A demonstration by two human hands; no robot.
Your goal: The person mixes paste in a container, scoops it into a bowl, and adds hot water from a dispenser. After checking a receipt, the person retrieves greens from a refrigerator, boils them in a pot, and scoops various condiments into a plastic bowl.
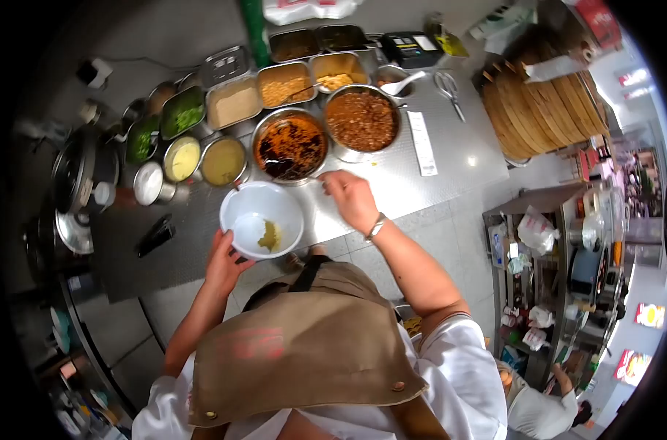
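My left hand (pixel 227 262) grips the rim and side of a white bowl (pixel 238 220), which holds a small patch of greenish-yellow paste (pixel 270 236). Fingers pinched, my right hand (pixel 350 199) is at the near right rim of a steel bowl of dark red chili oil (pixel 293 143). A thin metal handle, seemingly a spoon's, runs from the oil to my fingertips; its head is hidden. Just right of the oil stands a steel bowl of reddish-brown minced sauce (pixel 361 119). Left of it are round tins of brownish liquid (pixel 223 161) and pale yellow paste (pixel 182 159).
Behind are steel trays of chopped greens (pixel 183 112), beige powder (pixel 233 105) and tan bits (pixel 286 84). A paper slip (pixel 422 144), scissors (pixel 449 94) and a black object (pixel 155 235) lie on the steel counter (pixel 458 158). A shelf (pixel 528 198) and another person (pixel 542 407) are to the right.
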